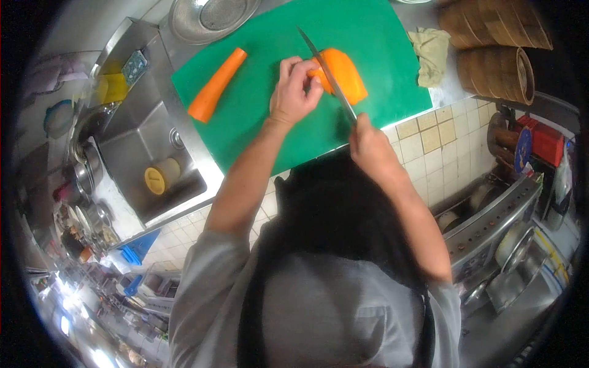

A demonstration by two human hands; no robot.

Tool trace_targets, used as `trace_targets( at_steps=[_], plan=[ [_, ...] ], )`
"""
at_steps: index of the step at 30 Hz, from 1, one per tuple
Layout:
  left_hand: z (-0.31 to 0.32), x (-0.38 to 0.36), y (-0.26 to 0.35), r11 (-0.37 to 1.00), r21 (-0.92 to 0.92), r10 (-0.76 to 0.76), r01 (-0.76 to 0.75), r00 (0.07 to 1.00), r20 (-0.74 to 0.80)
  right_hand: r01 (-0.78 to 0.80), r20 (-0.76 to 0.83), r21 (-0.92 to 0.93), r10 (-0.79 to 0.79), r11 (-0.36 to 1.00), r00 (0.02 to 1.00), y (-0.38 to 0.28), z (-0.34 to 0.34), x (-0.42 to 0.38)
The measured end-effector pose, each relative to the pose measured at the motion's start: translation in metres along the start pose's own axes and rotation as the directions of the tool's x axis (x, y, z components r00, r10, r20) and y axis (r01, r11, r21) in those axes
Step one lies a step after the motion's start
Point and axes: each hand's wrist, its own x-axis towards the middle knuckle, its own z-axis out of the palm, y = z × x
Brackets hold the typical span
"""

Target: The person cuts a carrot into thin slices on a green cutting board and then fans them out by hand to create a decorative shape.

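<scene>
A long knife (331,80) is in my right hand (372,147), its fingers wrapped round the handle at the front edge of the green cutting board (257,138). The blade points up and to the left and lies across the left side of sliced orange carrot pieces (345,72). My left hand (294,92) is just left of the blade, fingers curled onto a small orange piece. A long peeled carrot (218,86) lies by itself on the left part of the board.
A metal sink (141,129) with a yellow-lidded container (161,176) is at the left. Behind the board stands a metal strainer bowl (211,18). A green cloth (431,55) and bamboo steamers (494,75) are at the right.
</scene>
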Motion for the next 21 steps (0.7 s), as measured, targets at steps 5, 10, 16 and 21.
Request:
trace_targets(
  at_steps=[5,10,16,21],
  plan=[
    [0.001,0.001,-0.003,0.999,0.022,0.025,-0.025,1.0,-0.006,-0.019,-0.015,-0.007,0.019,1.0,1.0,0.002,-0.001,-0.017],
    [0.001,0.0,-0.005,0.996,0.067,0.052,-0.052,0.999,-0.006,-0.026,0.004,-0.025,0.026,0.999,1.0,0.004,-0.001,-0.028],
    [0.002,0.0,-0.005,1.0,0.008,0.009,-0.009,1.0,0.003,-0.047,0.021,-0.027,0.047,0.999,0.999,0.007,0.0,-0.031],
    [0.0,0.002,-0.003,1.0,-0.001,0.01,-0.01,1.0,-0.004,-0.046,0.05,-0.017,0.047,0.999,0.998,0.005,-0.001,-0.027]
  ],
)
